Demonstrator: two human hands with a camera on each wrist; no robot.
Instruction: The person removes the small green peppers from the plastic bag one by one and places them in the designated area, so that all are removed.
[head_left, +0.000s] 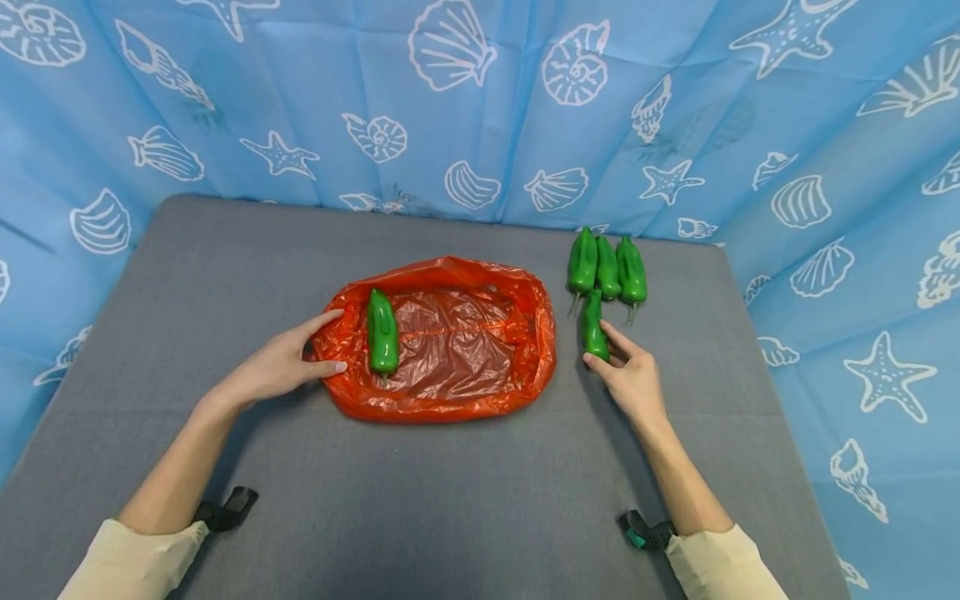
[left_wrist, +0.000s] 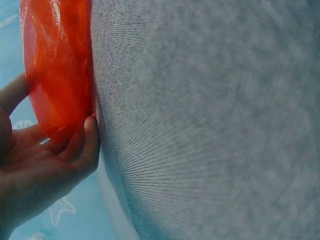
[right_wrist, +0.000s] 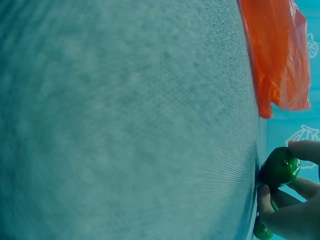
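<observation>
An orange-red plastic bag lies with its mouth spread wide on the table. Inside it, near the left end, is one green pepper. My left hand grips the bag's left end, thumb and fingers around the rim; the left wrist view shows the fingers against the plastic. To the right of the bag, my right hand pinches another green pepper between thumb and fingers. The rounded end of that pepper faces the right wrist camera. Its far end is close to three more green peppers.
The table has a grey cloth top. Behind it and at its sides hangs a blue curtain with white shell and starfish prints. A black strap device sits on each wrist.
</observation>
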